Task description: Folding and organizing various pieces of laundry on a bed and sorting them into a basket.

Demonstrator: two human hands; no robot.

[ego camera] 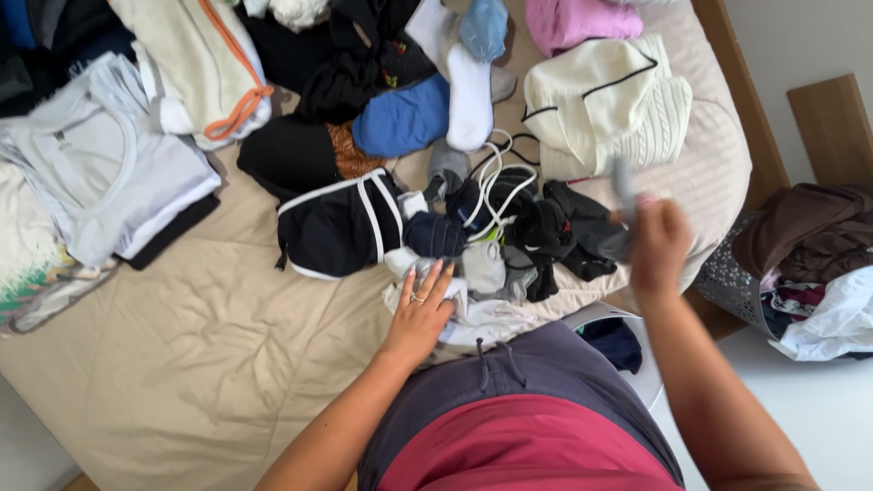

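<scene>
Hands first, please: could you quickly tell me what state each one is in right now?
Left hand: open, flat on the white garment.
Right hand: closed, holding up a grey sock; blurred.

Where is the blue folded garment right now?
In the head view, the blue folded garment lies upper centre on the bed, left of the white sock and above the black shorts with white trim.

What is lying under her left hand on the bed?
The left hand rests flat on a crumpled white garment at the edge of the beige bedcover. What lies beneath that garment is covered.
</scene>
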